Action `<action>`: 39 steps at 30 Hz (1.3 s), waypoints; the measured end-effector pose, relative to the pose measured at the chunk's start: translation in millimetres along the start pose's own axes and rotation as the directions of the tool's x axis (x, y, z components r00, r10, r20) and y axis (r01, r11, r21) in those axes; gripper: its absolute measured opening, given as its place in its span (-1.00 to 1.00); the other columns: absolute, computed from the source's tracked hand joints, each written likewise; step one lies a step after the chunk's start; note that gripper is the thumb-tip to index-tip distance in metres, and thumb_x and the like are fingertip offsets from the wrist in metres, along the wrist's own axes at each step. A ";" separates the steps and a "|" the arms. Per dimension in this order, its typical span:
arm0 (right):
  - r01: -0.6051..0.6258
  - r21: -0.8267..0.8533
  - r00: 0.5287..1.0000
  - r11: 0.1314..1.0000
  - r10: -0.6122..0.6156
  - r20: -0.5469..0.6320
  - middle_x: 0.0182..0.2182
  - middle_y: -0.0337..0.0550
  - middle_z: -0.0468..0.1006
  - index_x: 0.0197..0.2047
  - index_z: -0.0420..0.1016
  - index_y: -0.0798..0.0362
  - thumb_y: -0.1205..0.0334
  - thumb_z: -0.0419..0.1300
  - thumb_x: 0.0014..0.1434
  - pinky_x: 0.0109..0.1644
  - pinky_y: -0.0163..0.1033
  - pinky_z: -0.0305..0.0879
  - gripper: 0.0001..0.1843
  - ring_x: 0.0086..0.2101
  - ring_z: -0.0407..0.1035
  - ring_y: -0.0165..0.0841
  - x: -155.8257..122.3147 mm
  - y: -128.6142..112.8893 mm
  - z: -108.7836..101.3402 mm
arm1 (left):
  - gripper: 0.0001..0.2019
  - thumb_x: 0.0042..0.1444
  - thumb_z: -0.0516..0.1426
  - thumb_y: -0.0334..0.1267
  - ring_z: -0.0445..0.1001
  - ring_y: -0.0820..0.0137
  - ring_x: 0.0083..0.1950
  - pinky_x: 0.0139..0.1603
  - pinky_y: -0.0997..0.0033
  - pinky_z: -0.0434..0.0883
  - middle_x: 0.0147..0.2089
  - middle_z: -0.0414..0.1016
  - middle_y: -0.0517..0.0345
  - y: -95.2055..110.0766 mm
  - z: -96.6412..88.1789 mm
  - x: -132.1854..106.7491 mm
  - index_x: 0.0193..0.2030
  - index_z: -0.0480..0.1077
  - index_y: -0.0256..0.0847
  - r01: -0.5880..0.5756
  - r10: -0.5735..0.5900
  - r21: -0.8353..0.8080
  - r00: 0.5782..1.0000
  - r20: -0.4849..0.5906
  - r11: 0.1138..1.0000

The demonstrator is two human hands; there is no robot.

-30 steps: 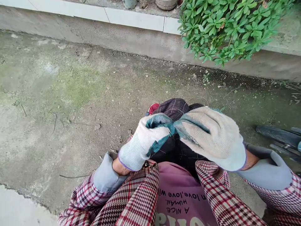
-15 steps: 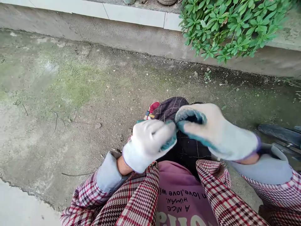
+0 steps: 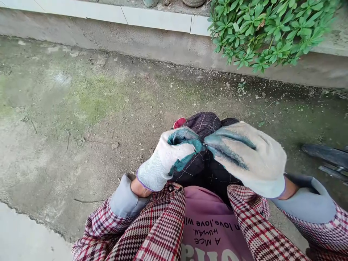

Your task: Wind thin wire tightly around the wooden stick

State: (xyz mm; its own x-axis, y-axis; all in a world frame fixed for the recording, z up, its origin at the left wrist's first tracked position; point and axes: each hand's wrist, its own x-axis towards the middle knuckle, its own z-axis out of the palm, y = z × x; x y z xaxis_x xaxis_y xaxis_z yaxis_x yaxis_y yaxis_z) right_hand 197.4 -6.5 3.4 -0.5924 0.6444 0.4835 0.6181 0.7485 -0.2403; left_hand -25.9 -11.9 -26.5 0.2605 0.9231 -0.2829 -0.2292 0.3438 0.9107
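Observation:
Both my hands wear white knit gloves with teal-coated palms and fingers. My left hand (image 3: pixel 168 156) is curled, its thumb and fingers pinched together. My right hand (image 3: pixel 250 156) reaches in from the right, fingers pressed together, and its tips meet the left hand's at the middle. A very thin pale strand seems to run between the fingertips, too fine to name. The hands hover over my dark checked trousers (image 3: pixel 203 170), above a plaid jacket (image 3: pixel 160 224) and a pink shirt.
Mossy, dirty concrete ground (image 3: pixel 81 108) lies ahead. A low concrete wall with white tiles (image 3: pixel 152 21) runs along the top. A leafy green plant (image 3: pixel 266 29) hangs over it at the right. A dark object (image 3: pixel 326 156) lies at the right edge. A red shoe tip (image 3: pixel 178 122) shows.
The hands shifted and blurred half a second ago, the right hand rising a little. Now they are back together with fingertips touching, as one second ago.

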 end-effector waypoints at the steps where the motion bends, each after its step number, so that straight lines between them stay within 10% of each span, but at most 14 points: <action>1: 0.031 -0.013 0.999 0.999 -0.031 0.018 -0.08 -0.07 0.76 0.05 0.67 -0.01 0.28 0.23 0.51 -0.08 -0.14 0.57 -0.82 -0.14 0.65 -0.20 1.0 0.0 0.2 | -0.75 0.00 0.49 -0.13 0.51 0.43 -0.38 -0.26 0.44 0.59 -0.43 0.57 0.19 -0.9 -0.5 0.2 -0.41 0.58 -0.17 0.014 -0.014 -0.032 1.000 0.016 0.999; 11: 0.090 -0.068 0.986 0.994 -0.079 0.147 -0.13 -0.06 0.76 0.02 0.71 -0.05 0.32 0.24 0.45 -0.09 -0.06 0.52 -0.79 -0.15 0.62 -0.13 6.9 -1.4 -4.5 | -0.89 0.01 0.41 -0.27 0.53 0.43 -0.37 -0.26 0.44 0.58 -0.39 0.62 0.21 9.0 3.4 -4.9 -0.40 0.58 -0.16 -0.004 0.004 0.027 1.000 -0.012 1.000; 15: -0.089 0.061 0.984 0.994 0.078 0.161 -0.22 -0.06 0.71 -0.15 0.66 0.01 0.27 0.22 0.38 -0.19 -0.10 0.47 -0.85 -0.24 0.57 -0.16 17.7 -2.4 1.3 | -0.94 0.16 0.33 -0.29 0.63 0.38 -0.29 -0.22 0.45 0.59 -0.30 0.70 0.14 13.6 4.3 -12.2 -0.31 0.59 -0.21 -0.146 0.167 0.335 0.985 -0.034 0.931; 18: -0.463 0.407 0.870 0.787 0.318 0.377 -0.38 -0.14 0.61 -0.30 0.55 -0.01 0.19 0.22 0.33 -0.31 -0.17 0.41 -0.85 -0.37 0.49 -0.25 23.5 4.3 8.8 | -0.92 0.29 0.27 -0.31 0.59 0.39 -0.36 -0.32 0.43 0.51 -0.34 0.67 0.14 12.6 -0.3 -16.0 -0.17 0.62 -0.22 -0.407 0.445 0.747 0.880 0.165 0.527; 21: -0.771 0.598 0.636 0.218 0.274 0.721 -0.60 -0.28 0.41 -0.46 0.39 -0.01 0.05 0.29 0.31 -0.53 -0.27 0.22 -0.65 -0.59 0.26 -0.39 21.9 15.0 17.0 | -0.81 0.42 0.15 -0.38 0.50 0.40 -0.44 -0.43 0.38 0.36 -0.43 0.58 0.19 7.3 -8.1 -14.6 -0.05 0.62 -0.19 -0.575 0.540 0.809 0.646 0.540 -0.122; 23: -0.814 0.580 0.557 -0.037 0.232 0.797 -0.65 -0.33 0.33 -0.52 0.33 -0.02 -0.03 0.34 0.28 -0.61 -0.30 0.10 -0.55 -0.64 0.17 -0.45 18.7 19.7 20.3 | -0.76 0.45 0.10 -0.43 0.50 0.39 -0.43 -0.43 0.37 0.34 -0.42 0.58 0.19 3.4 -11.6 -12.6 0.00 0.62 -0.18 -0.590 0.527 0.768 0.582 0.619 -0.251; 25: -0.812 0.576 0.543 -0.092 0.244 0.804 -0.66 -0.33 0.33 -0.54 0.32 -0.01 -0.05 0.38 0.25 -0.63 -0.31 0.09 -0.52 -0.66 0.16 -0.46 16.2 20.7 19.9 | -0.81 0.42 0.17 -0.37 0.55 0.37 -0.40 -0.38 0.38 0.42 -0.37 0.63 0.15 1.0 -11.6 -11.6 0.03 0.63 -0.18 -0.601 0.536 0.790 0.631 0.560 -0.119; 27: -0.804 0.594 0.575 0.033 0.299 0.762 -0.63 -0.29 0.41 -0.49 0.43 0.01 -0.03 0.39 0.26 -0.60 -0.29 0.19 -0.58 -0.64 0.25 -0.42 14.3 18.0 16.3 | -0.86 0.34 0.29 -0.30 0.60 0.37 -0.36 -0.31 0.39 0.51 -0.32 0.69 0.13 1.2 -7.8 -11.7 -0.02 0.66 -0.19 -0.546 0.538 0.810 0.758 0.369 0.213; 31: -0.571 0.439 0.821 0.694 0.485 0.301 -0.26 -0.13 0.74 -0.14 0.70 -0.04 0.12 0.31 0.38 -0.28 -0.16 0.53 -0.85 -0.29 0.63 -0.20 5.9 6.3 6.4 | -0.93 0.17 0.34 -0.32 0.65 0.37 -0.29 -0.24 0.45 0.59 -0.28 0.73 0.14 6.3 4.2 -10.3 -0.21 0.65 -0.22 -0.205 0.276 0.515 0.959 -0.064 0.832; 34: -0.288 0.078 0.957 0.954 0.284 0.055 -0.08 -0.09 0.77 -0.02 0.70 -0.06 0.20 0.26 0.46 -0.15 -0.11 0.57 -0.84 -0.13 0.68 -0.14 -2.3 -1.2 2.2 | -0.96 0.07 0.32 -0.32 0.64 0.36 -0.28 -0.23 0.44 0.59 -0.31 0.71 0.12 7.7 8.3 -6.2 -0.35 0.61 -0.22 -0.079 0.124 0.302 0.983 -0.133 0.950; 39: -0.051 -0.077 0.996 0.996 0.057 0.068 -0.12 -0.01 0.77 -0.01 0.69 0.03 0.23 0.22 0.51 -0.14 -0.10 0.55 -0.81 -0.19 0.66 -0.13 -1.8 -3.4 3.4 | -0.94 -0.02 0.35 -0.30 0.63 0.35 -0.28 -0.21 0.42 0.61 -0.33 0.69 0.13 5.0 6.0 -2.5 -0.40 0.59 -0.20 -0.036 0.058 0.181 0.991 -0.117 0.983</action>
State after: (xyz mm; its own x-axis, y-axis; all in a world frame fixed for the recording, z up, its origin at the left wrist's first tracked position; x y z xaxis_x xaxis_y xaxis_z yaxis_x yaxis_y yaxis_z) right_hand 194.6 -9.7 0.5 -0.5902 0.6950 0.4106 0.6859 0.7000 -0.1990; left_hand -22.1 -13.5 -19.5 0.1354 0.9554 -0.2625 -0.0646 0.2729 0.9599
